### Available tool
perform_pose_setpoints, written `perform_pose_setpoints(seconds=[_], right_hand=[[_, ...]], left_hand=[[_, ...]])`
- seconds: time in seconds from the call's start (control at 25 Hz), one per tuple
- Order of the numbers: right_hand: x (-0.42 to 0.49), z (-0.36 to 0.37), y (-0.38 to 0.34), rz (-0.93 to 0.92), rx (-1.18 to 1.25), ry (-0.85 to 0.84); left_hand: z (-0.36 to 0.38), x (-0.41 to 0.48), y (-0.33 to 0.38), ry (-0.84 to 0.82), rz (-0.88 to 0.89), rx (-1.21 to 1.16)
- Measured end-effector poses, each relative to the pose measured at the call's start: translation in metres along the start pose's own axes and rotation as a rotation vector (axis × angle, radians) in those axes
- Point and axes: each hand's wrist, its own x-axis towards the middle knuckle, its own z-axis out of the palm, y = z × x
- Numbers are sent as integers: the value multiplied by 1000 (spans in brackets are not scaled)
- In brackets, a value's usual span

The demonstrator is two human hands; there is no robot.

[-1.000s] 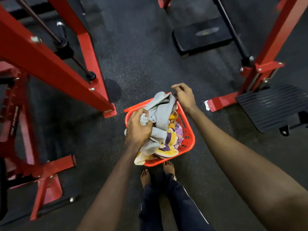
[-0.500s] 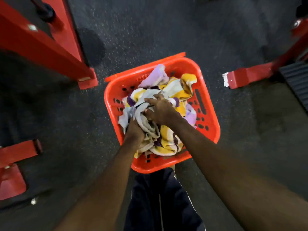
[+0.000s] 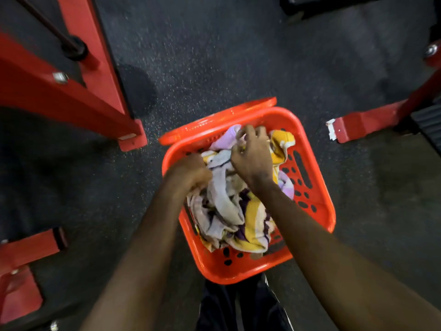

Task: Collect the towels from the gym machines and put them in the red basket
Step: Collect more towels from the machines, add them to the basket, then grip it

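Towels: crumpled heap of grey, lilac and yellow-purple stripes, filling the red basket.
Left hand: blurred fist gripping grey cloth at the basket's left edge.
Right hand: fingers curled, pinching cloth near the far edge.

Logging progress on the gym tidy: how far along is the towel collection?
Done: several towels lie bunched inside the red basket. In hand: the left hand grips a grey towel and the right hand curls into the pile, seemingly tucking it down. Left: the red machine frames shown carry no towels; others are out of view.
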Motion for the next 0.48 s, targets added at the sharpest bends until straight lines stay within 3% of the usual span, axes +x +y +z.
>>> perform_pose_setpoints(seconds=[0.08,0.12,0.16,0.24,0.32,0.4,0.48], right_hand=[[27,-21,-21,-25,58,83],[38,-27,-31,-31,46,66],[47,-30,-39,-39,10,34],[57,-30,-44,-58,-101,-54],[53,-26,-40,-58,-213,-169],[43,-21,-31,-18,-298,-281],[32,-19,-25,-28,-347,-311]], left_hand=[[-40,12,21,421,60,-111],[-48,17,31,553,113,-100],[-52,20,40,547,132,-56],[-43,46,45,311,71,22],[-25,69,31,140,-24,-60],[-15,75,23,208,-19,-203],[-9,70,22,413,49,-199]])
